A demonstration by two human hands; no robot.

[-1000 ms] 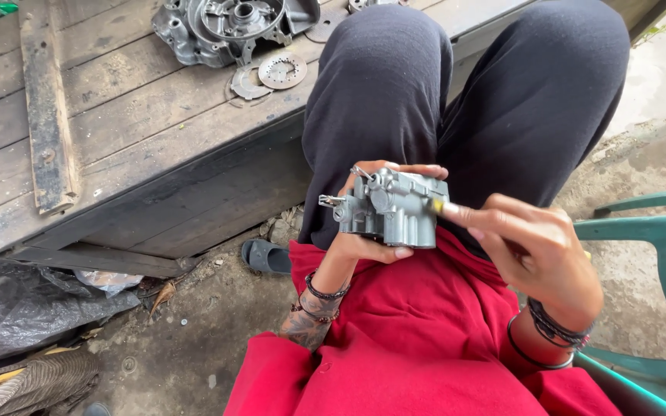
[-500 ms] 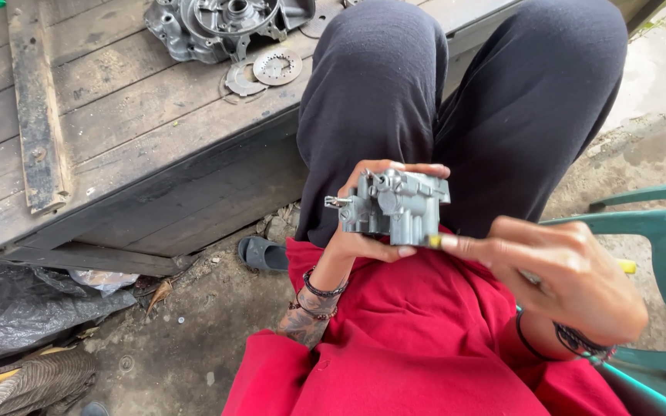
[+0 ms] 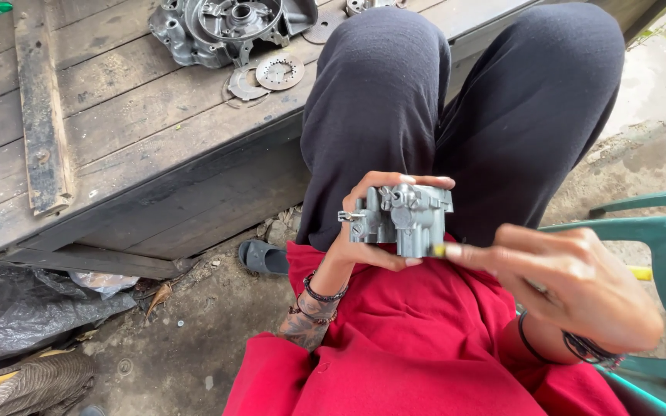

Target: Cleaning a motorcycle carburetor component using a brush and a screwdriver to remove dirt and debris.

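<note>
My left hand [image 3: 364, 239] grips a small grey metal carburetor [image 3: 401, 217] from behind and below, holding it above my lap. My right hand [image 3: 564, 281] is just to its right, fingers pinched on a small tool with a yellow tip [image 3: 438, 250] that touches the carburetor's lower right corner. The rest of the tool is hidden by my fingers. Dark trousers and a red shirt lie beneath both hands.
A weathered wooden platform [image 3: 117, 146] stands ahead at left, bearing a grey engine casing [image 3: 225, 27] and round metal discs [image 3: 279, 71]. A green plastic chair [image 3: 657, 231] is at right. A dark sandal [image 3: 262, 258] and black plastic sheet [image 3: 17, 308] lie on the dirt ground.
My right hand has slid down and to the right, its wrist turning, with the tool tip staying at the carburetor's lower right. The carburetor stays in my left hand.
</note>
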